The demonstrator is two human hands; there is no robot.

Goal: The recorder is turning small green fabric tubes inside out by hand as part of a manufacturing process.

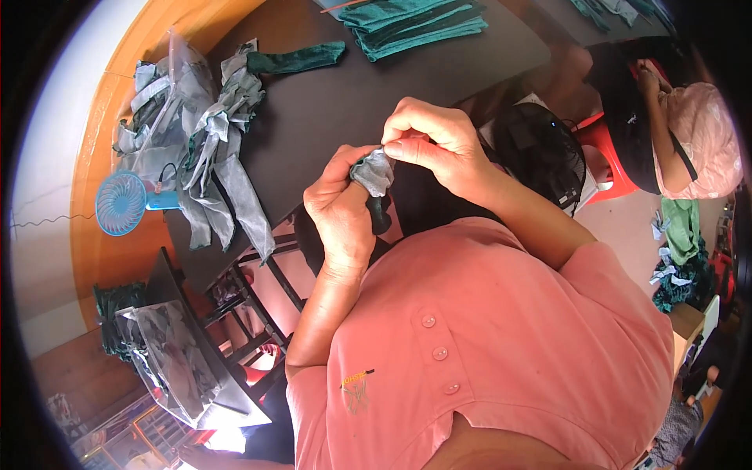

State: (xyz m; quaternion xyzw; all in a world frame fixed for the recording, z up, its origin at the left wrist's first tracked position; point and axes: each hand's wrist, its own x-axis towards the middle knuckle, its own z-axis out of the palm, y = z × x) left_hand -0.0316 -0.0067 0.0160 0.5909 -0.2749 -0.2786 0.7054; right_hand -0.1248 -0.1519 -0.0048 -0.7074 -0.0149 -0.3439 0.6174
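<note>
A small bunched piece of fabric [376, 174], pale grey-white with a dark green part hanging below, is held up in front of my chest. My left hand [341, 205] is closed around it, with the thumb and fingers at its upper edge. The thumb and index finger of my right hand [440, 149] are pinched together at the top right corner of the fabric. Whether something thin is also between those fingertips is too small to tell.
Grey-backed fabric strips [223, 149] and a blue fan [121, 204] lie at the dark table's [313, 117] left side. Folded green velvet [423, 27] sits at the far edge. A black fan [540, 149] stands right, near a seated person [697, 133]. A plastic bag [168, 360] is lower left.
</note>
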